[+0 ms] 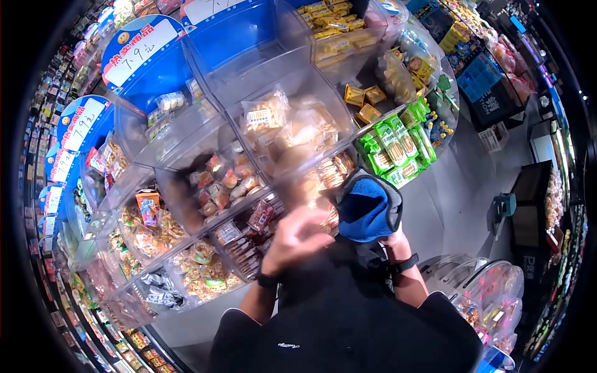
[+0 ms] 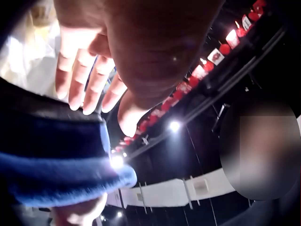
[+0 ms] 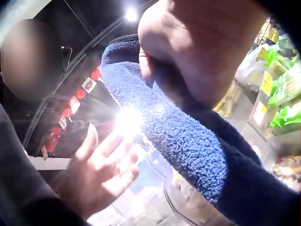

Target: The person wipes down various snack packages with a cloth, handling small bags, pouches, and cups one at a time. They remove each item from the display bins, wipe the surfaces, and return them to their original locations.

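A blue fleecy cloth with a dark edge [image 1: 367,208] is folded over and held up in front of the chest. My right hand [image 1: 393,241] grips it from the right side; in the right wrist view the thumb of that hand [image 3: 188,47] presses on the cloth [image 3: 178,141]. To the left of it, my left hand [image 1: 297,239] holds nothing, and its fingers [image 2: 77,77] are extended with the thumb apart. Below both hands lie clear bins of wrapped snacks, including biscuit packs [image 1: 336,171] just beyond the cloth.
Clear plastic bins of packaged snacks [image 1: 208,267] spread in tiers ahead and left, with blue price signs [image 1: 140,53] behind them. Green snack packs [image 1: 398,146] lie at the right end. Grey floor [image 1: 460,205] shows on the right, and another clear-bin display [image 1: 491,283] stands at lower right.
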`<state>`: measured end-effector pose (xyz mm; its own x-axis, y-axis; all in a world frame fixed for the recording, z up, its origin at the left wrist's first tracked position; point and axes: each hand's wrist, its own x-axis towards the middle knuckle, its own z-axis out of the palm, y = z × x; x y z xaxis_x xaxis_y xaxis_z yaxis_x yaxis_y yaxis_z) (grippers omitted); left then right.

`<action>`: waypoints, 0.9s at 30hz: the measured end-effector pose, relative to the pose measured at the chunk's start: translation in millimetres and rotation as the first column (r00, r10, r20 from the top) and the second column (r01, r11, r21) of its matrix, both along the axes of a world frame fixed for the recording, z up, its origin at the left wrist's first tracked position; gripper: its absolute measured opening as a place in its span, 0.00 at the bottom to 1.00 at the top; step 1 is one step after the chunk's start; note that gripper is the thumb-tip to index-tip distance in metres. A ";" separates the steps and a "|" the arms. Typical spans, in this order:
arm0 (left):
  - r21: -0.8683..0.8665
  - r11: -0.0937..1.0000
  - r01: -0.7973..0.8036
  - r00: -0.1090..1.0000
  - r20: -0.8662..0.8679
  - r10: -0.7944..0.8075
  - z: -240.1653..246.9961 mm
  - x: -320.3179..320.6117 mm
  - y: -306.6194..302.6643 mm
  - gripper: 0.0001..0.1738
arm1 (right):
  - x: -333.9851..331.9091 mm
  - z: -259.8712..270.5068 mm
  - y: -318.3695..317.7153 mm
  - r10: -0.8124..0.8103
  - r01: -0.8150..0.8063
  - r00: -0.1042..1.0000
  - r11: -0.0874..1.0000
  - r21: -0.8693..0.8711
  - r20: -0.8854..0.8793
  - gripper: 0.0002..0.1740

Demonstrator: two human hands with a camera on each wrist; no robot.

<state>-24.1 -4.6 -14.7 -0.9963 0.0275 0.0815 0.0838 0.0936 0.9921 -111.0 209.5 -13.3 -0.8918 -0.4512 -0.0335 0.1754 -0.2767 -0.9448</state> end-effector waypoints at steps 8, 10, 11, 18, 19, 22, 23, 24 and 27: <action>-0.201 0.961 -0.191 0.947 -0.294 0.126 -3.8 -48.8 71.3 0.15 | -12.4 -52.8 16.5 -0.059 0.044 0.963 0.997 0.063 0.263 0.32; -0.049 0.956 -0.291 0.933 -0.234 0.272 -2.5 -53.1 80.9 0.14 | -23.6 -71.3 27.8 0.022 -0.017 0.965 1.000 -0.023 0.263 0.32; -0.046 0.944 -0.327 0.919 -0.249 0.307 6.4 -56.3 84.5 0.12 | -32.3 -68.6 34.4 0.126 -0.128 0.986 0.992 0.010 0.104 0.32; -0.386 0.885 -0.261 0.869 -0.494 0.041 36.3 -99.1 150.1 0.20 | -86.6 -71.0 68.1 0.337 -0.307 0.930 0.931 0.196 -0.146 0.20; -0.453 0.853 -0.260 0.880 -0.474 0.017 35.5 -106.2 165.1 0.19 | -89.9 -91.2 78.5 0.461 -0.463 0.884 0.886 0.015 0.078 0.17; -0.566 0.766 -0.304 0.901 -0.432 0.038 33.5 -124.1 201.1 0.21 | -104.6 -89.9 105.7 0.483 -0.478 0.863 0.876 -0.068 0.147 0.18; -0.580 0.742 -0.338 0.892 -0.449 0.055 33.1 -129.2 211.2 0.21 | -110.1 -90.4 117.1 0.479 -0.472 0.860 0.878 -0.084 0.173 0.19; -0.592 0.716 -0.370 0.882 -0.467 0.069 33.0 -134.0 220.9 0.21 | -116.7 -89.9 128.9 0.471 -0.461 0.861 0.882 -0.096 0.193 0.19; -0.596 0.708 -0.380 0.888 -0.448 0.100 17.9 -146.6 244.4 0.20 | -134.1 -90.8 154.2 0.444 -0.431 0.867 0.896 -0.104 0.229 0.21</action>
